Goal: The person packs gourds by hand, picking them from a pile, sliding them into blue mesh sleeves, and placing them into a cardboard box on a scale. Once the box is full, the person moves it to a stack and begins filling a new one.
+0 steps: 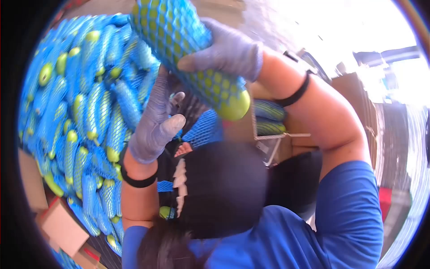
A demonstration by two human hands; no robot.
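A long green fruit or vegetable (172,33) in a blue foam net is held up at the top middle, its bare green end pointing down and to the right. My right hand (224,51), in a pale grey glove, is wrapped round it. Below and to its left is my left hand (156,112), gloved as well, with thumb and fingers apart and nothing between them. Beside my left hand lies a large heap of similar netted green pieces (96,107).
An open carton (356,96) stands at the right, near a white-framed crate (273,154) and some netted pieces (268,117). More cardboard boxes (65,224) sit at the lower left. A stack of grey sheets (396,148) is at the far right.
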